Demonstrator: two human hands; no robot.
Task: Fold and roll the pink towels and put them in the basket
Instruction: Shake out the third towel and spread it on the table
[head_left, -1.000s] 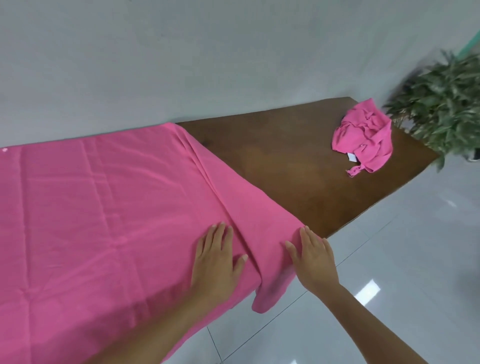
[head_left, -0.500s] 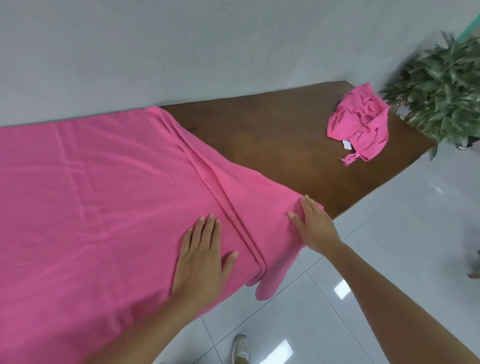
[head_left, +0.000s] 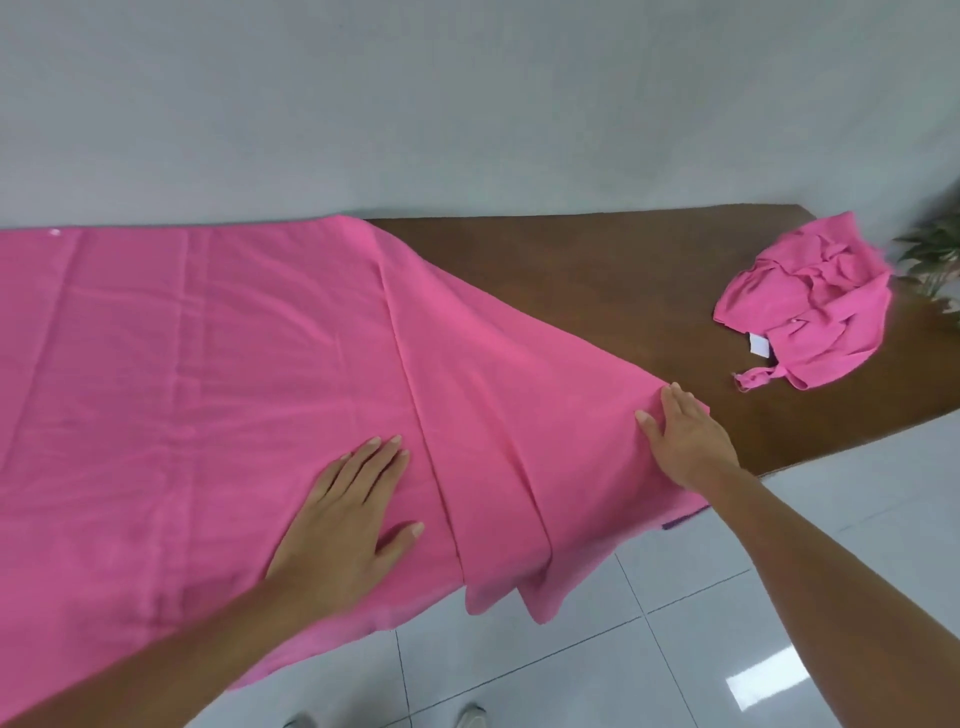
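– Pink towel (head_left: 208, 364), the big one: where have you got it?
– Spread over the left of the brown table (head_left: 597, 270), its near edge hanging off the front. Your left hand (head_left: 343, 514) lies flat on it, fingers straight, pinning it beside the fold line.
– What has changed?
– Your right hand (head_left: 680, 436), also flat with fingers straight, has slid away from the left one, out to the flap's right edge. The folded strip now lies wider and smoother. I'd judge this fold nearly set, with rolling not yet begun.
– And the basket?
– It's out of view, so you can't tell what it holds. The crumpled towel (head_left: 810, 301) waits at the table's right end.
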